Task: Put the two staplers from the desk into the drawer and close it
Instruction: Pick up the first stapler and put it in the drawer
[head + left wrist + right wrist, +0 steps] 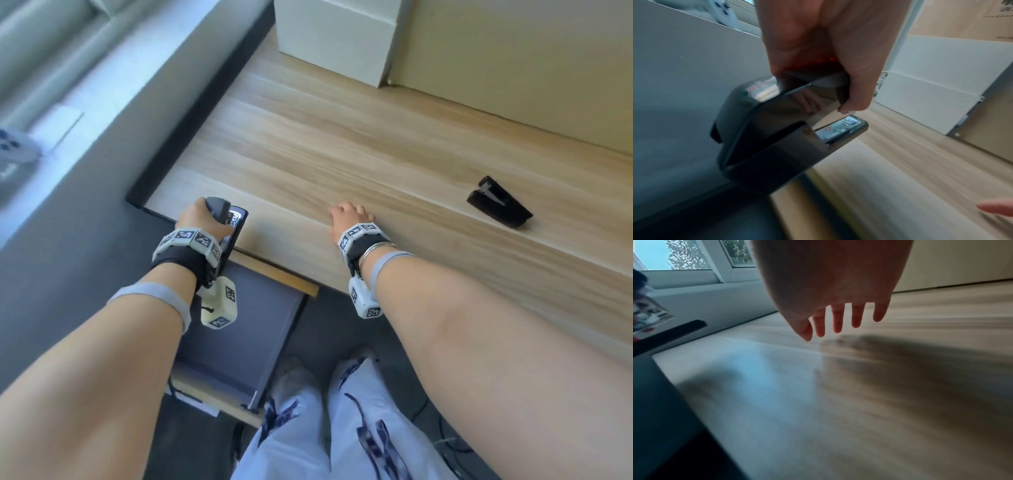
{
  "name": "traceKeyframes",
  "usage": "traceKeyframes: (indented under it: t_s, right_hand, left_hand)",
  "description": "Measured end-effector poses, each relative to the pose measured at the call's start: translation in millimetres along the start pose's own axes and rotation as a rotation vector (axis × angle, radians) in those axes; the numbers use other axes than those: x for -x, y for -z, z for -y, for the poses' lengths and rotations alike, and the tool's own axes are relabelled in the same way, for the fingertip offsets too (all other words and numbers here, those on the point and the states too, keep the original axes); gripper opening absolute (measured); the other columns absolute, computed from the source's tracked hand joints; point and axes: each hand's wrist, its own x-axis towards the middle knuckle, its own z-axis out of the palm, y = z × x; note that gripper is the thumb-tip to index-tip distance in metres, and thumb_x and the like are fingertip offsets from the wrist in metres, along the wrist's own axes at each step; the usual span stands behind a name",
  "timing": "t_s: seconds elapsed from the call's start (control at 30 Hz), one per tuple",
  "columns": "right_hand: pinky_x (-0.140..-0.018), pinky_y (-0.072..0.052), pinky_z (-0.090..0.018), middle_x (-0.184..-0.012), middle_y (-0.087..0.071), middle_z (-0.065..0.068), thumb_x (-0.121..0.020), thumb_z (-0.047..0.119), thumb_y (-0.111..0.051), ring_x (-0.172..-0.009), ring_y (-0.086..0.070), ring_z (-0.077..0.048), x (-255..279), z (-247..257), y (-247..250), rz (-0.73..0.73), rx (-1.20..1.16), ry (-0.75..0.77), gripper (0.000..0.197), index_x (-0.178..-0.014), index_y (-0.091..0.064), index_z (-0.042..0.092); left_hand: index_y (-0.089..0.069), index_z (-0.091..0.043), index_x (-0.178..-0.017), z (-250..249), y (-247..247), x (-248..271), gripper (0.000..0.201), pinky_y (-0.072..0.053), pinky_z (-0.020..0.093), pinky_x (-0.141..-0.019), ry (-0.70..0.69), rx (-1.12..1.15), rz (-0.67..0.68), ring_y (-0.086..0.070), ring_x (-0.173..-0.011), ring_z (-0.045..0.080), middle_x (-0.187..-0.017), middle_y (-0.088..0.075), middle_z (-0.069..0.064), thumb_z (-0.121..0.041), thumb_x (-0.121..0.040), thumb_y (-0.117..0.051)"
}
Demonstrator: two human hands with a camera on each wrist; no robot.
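Light wood-grain desk top [342,144] fills most of the head view, running from lower left up to the right, with a pale wall behind it and grey carpet along the left side.

Two staplers total, both black. One big glossy black stapler [227,222] is in the left hand [198,219] at the lower left corner of the desk, right over the edge. From the left wrist view the stapler [777,138] is clearly gripped: fingers and thumb wrapped round its top arm, with the base hanging a bit apart from it and tilted. It looks lifted off the surface, but I can't tell for sure.

The second one, a smaller wedge-shaped black stapler [500,207], sits alone on the desk at the right of the frame, well away from both hands.

Right hand [349,219] is in the middle of the frame near the front edge of the desk, holding nothing. In the right wrist view the fingers [838,318] are straight, slightly spread and pointing down above the wood, with their shadow underneath.

One dark grey drawer [239,335] is pulled out below the left wrist, and nothing I can make out is in it. One white box [335,34] stands at the top of the frame.
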Motion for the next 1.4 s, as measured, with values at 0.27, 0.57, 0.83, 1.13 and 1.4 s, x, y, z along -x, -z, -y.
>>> traceKeyframes:
  t_s: [0.27, 0.57, 0.83, 1.13, 1.4]
  right_hand:
    - [-0.119, -0.008, -0.048, -0.163, -0.009, 0.005, -0.097, 0.031, -0.041, -0.15, -0.005, -0.028, 3, 56, -43, -0.092, -0.082, -0.046, 0.055, -0.149, -0.023, 0.032]
    - [-0.119, -0.001, -0.052, -0.164, -0.002, 0.004, -0.097, 0.05, -0.031, -0.151, -0.001, -0.029, 4, 66, -80, -0.265, 0.004, -0.106, 0.061, -0.152, -0.009, 0.035]
    - [-0.119, -0.004, -0.051, -0.163, -0.006, 0.004, -0.096, 0.051, -0.03, -0.151, -0.005, -0.028, -8, 63, -91, -0.363, 0.042, -0.136, 0.061, -0.152, -0.01, 0.036]
    - [-0.119, -0.005, -0.051, -0.163, -0.009, 0.003, -0.095, 0.051, -0.031, -0.15, -0.007, -0.03, 0, 65, -90, -0.398, 0.042, -0.091, 0.062, -0.152, -0.013, 0.036]
    - [-0.119, -0.004, -0.051, -0.163, -0.011, 0.004, -0.094, 0.052, -0.032, -0.15, -0.008, -0.03, -2, 66, -92, -0.403, 0.046, -0.105, 0.062, -0.151, -0.014, 0.037]
  left_hand:
    - [-0.06, -0.001, -0.095, 122, -10, 0, 0.034, -0.045, 0.032, -0.071, 0.18, 0.047, 0.005, -0.064, -0.095, 0.034, -0.088, -0.063, 0.015, -0.017, -0.067, -0.066]
    - [-0.052, -0.003, -0.1, 174, -83, -22, 0.034, -0.05, 0.04, -0.086, 0.247, 0.03, 0.082, -0.063, -0.102, 0.037, -0.108, -0.065, 0.022, -0.014, -0.072, -0.068]
    - [-0.053, -0.006, -0.101, 188, -151, -66, 0.032, -0.05, 0.039, -0.08, 0.269, -0.018, 0.123, -0.064, -0.095, 0.039, -0.1, -0.066, 0.022, -0.023, -0.077, -0.064]
    - [-0.053, -0.006, -0.102, 200, -178, -93, 0.04, -0.049, 0.039, -0.073, 0.317, -0.011, 0.153, -0.064, -0.094, 0.041, -0.101, -0.066, 0.024, -0.03, -0.075, -0.068]
    - [-0.053, -0.005, -0.116, 205, -196, -109, 0.054, -0.05, 0.046, -0.088, 0.363, -0.036, 0.163, -0.061, -0.106, 0.046, -0.114, -0.063, 0.028, -0.042, -0.077, -0.064]
